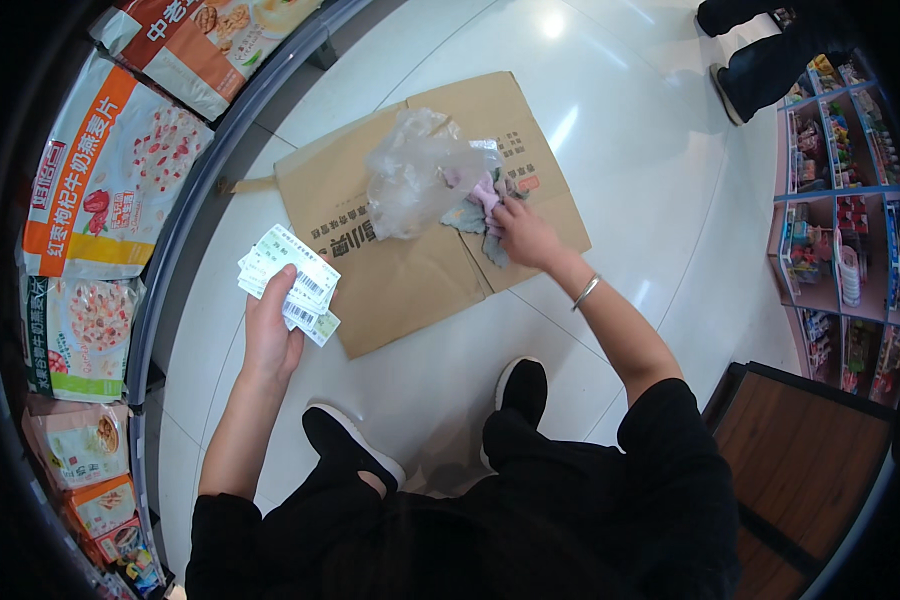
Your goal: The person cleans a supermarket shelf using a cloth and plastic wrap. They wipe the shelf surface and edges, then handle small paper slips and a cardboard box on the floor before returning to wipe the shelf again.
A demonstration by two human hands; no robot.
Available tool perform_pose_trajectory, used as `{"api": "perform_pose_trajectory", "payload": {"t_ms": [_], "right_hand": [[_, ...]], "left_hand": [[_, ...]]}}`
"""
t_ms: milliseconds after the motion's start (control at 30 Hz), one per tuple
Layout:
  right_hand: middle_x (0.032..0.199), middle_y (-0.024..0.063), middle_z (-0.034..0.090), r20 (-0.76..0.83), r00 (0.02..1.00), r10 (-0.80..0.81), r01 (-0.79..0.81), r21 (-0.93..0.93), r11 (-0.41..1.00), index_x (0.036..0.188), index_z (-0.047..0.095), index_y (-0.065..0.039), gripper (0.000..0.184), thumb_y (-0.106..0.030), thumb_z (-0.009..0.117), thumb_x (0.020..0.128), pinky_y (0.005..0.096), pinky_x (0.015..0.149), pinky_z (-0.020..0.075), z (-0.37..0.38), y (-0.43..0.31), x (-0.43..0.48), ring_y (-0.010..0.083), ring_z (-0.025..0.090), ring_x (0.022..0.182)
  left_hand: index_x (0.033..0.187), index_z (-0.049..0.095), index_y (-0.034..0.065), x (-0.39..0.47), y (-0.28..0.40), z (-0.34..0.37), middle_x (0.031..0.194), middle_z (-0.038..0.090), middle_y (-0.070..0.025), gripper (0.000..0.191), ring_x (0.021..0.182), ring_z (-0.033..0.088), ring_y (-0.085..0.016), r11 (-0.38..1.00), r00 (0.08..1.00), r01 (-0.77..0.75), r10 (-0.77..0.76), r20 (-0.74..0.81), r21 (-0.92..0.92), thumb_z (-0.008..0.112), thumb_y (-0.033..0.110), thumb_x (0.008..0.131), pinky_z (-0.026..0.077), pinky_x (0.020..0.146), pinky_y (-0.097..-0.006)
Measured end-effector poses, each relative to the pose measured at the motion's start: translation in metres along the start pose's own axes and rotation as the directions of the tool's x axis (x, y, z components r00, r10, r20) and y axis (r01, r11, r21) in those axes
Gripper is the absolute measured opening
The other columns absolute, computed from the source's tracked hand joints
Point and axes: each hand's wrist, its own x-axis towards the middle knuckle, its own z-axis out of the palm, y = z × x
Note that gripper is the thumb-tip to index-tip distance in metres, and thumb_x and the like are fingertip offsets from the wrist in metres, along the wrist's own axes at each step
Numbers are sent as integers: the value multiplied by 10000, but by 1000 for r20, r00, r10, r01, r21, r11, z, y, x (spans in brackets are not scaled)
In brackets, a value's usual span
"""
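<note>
Several printed paper price labels (289, 274) are fanned out in my left hand (274, 322), the thumb pressed on top of them. On the floor ahead lies a flattened cardboard box (405, 292). A crumpled clear plastic bag (412, 180) rests on it, beside a small heap of soft pink and grey-green cloths (484, 202). My right hand (525, 232) reaches down to the right side of this heap, its fingertips at the pink cloth; whether they pinch it cannot be seen clearly.
Shelves with bagged oat cereal (112, 172) curve along the left. A person's legs (765, 75) stand at the upper right, near a shelf unit of small goods (832, 251). A wooden-topped stand (802, 442) is at the lower right. My shoes (352, 442) are below the cardboard.
</note>
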Motion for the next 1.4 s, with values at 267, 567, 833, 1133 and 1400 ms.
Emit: {"api": "perform_pose_trajectory", "payload": {"t_ms": [267,567,833,1133,1400], "right_hand": [[1036,173,638,-167,975,149,-121,168,978,939,644,-37,170,-179,615,849,413,715,515,-119,-68,3,334,637,889],[909,83,631,-860,372,-350,873,197,445,1030,584,48,256,-100,661,836,238,671,475,-330,-268,-71,110,588,771],[928,105,620,-799,198,-568,774,-228,591,1040,574,49,255,-81,643,832,257,686,472,-353,-347,-39,140,579,779],[950,130,607,-726,268,-633,600,-388,699,1051,562,51,256,-59,622,828,279,703,469,-340,-385,2,175,570,788],[969,153,596,-765,305,-568,506,-375,777,1060,552,53,259,-40,603,824,298,718,466,-331,-401,23,205,561,796]], "left_hand": [[1286,448,-29,5,6,6,1169,624,-215,388,1073,633,-282,993,992,-35,48,119,-109,531,122,938,509,933,-388],[1278,461,-8,-8,49,-8,1172,623,-195,370,1086,627,-280,951,968,-165,208,144,-263,542,103,934,518,930,-395],[1236,495,4,-34,80,-61,1145,637,-165,317,1035,646,-244,921,970,-207,236,50,-331,538,88,933,538,878,-365],[1220,539,39,-19,78,-117,1113,647,-121,321,1006,656,-274,836,973,-191,91,-214,-514,607,81,909,570,818,-437],[1281,487,78,-16,78,-147,1198,608,-94,407,1078,621,-249,808,980,-186,194,-44,-559,593,23,892,530,887,-404]]}}
